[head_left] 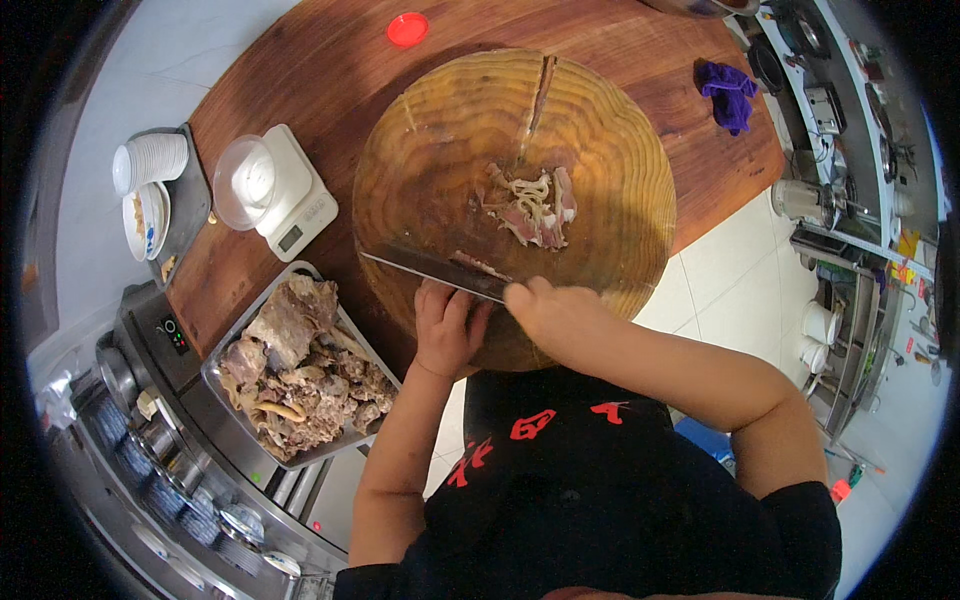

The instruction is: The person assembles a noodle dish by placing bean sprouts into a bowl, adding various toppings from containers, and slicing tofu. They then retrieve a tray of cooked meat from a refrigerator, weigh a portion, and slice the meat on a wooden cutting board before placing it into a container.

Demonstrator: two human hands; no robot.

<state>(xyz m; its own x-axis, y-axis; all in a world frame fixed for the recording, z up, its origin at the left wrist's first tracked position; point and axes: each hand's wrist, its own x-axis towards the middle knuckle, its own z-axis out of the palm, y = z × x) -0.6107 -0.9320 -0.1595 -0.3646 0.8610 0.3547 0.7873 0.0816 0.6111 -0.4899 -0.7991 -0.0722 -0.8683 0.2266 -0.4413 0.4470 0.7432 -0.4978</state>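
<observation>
My right hand (562,313) grips the handle of a wide-bladed kitchen cleaver (435,271). The blade reaches left across the near part of a round wooden chopping block (420,150). Just on my side of the blade, my left hand (447,330) rests low over the block. Its fingertips meet the blade's edge line, and whatever lies under them is hidden. A thin strip of meat (481,265) lies along the blade's far side. Beyond it, sliced cooked meat (532,208) sits in a loose pile near the block's middle.
At left, a metal tray (212,375) holds cooked meat pieces (307,367). A white digital scale (304,195) carries a clear plastic bowl (245,182). Stacked white bowls (151,163) stand on a dark tray (196,180). A red lid (407,29) and purple cloth (727,97) lie on the wooden table (322,75).
</observation>
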